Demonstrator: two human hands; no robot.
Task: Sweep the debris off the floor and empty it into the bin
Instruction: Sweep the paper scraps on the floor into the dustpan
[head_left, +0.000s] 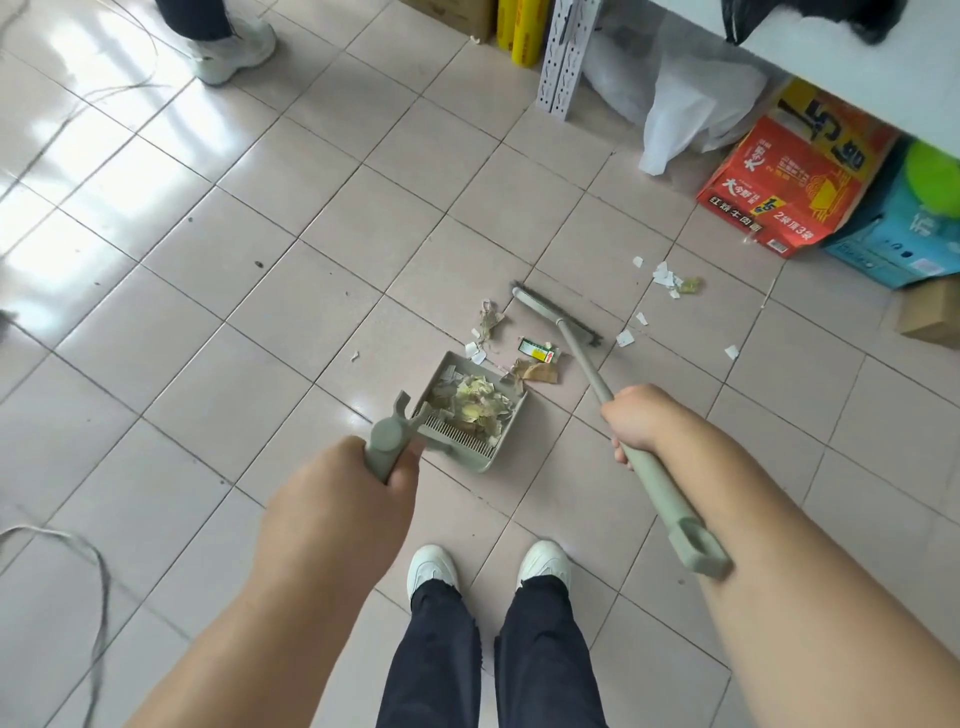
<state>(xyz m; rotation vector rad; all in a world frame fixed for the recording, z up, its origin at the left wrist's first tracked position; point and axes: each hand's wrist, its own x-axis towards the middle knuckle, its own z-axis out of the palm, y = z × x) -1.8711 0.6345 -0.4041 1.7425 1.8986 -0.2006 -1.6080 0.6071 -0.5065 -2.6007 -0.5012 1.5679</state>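
My left hand (337, 499) grips the upright handle (385, 441) of a grey-green dustpan (470, 410) that rests on the tiled floor and holds a heap of crumpled paper scraps. My right hand (641, 418) grips the grey-green broom handle (660, 483). The broom head (556, 313) lies on the floor just beyond the pan. Brown and green scraps (537, 364) lie at the pan's mouth, between pan and broom. White paper bits (670, 278) are scattered behind the broom to the right. No bin is in view.
A red carton (789, 182), a blue box (898, 244) and a white plastic bag (680, 114) sit under a white counter at the right. A perforated metal post (563, 57) stands at the back. Another person's shoe (234, 47) is at top left. Cables (98, 582) trail on the left.
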